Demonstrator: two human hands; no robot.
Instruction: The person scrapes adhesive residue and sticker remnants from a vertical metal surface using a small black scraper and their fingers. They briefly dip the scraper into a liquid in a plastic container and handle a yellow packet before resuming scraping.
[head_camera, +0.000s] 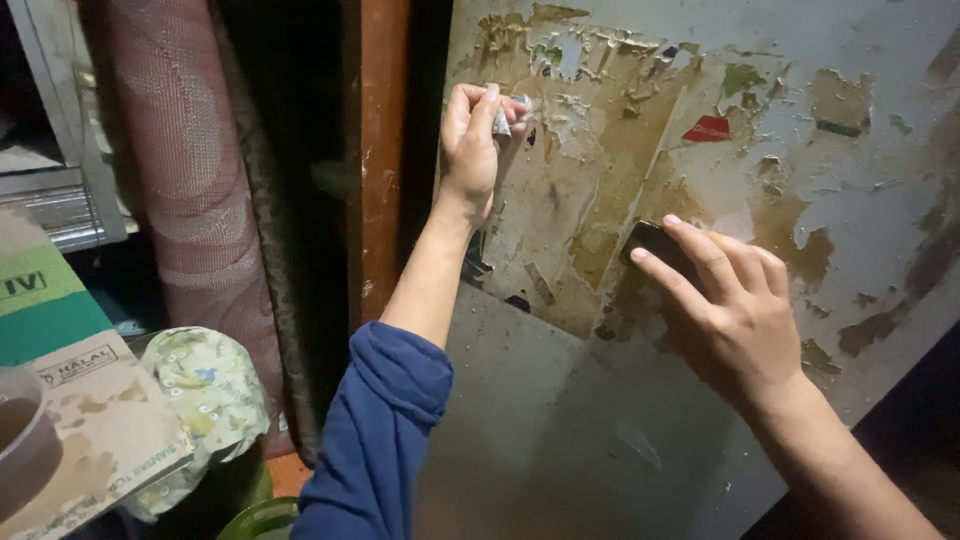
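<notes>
A grey metal panel (560, 420) stands in front of me, its upper part covered with torn sticker scraps and brown glue stains (625, 150). My left hand (475, 140) is raised near the panel's left edge and pinches a small scrap of torn paper (503, 122) against the surface. My right hand (725, 300) presses a small flat black pad (655, 243) onto the stained area, fingers spread over it. A blue sleeve (375, 440) is pushed up my left forearm.
A rusty brown post (378, 160) runs beside the panel's left edge. Further left stand a rolled reddish mat (185, 170), a patterned cloth bundle (205, 395), cardboard boxes (95, 420) and a green round rim (262, 520) low down.
</notes>
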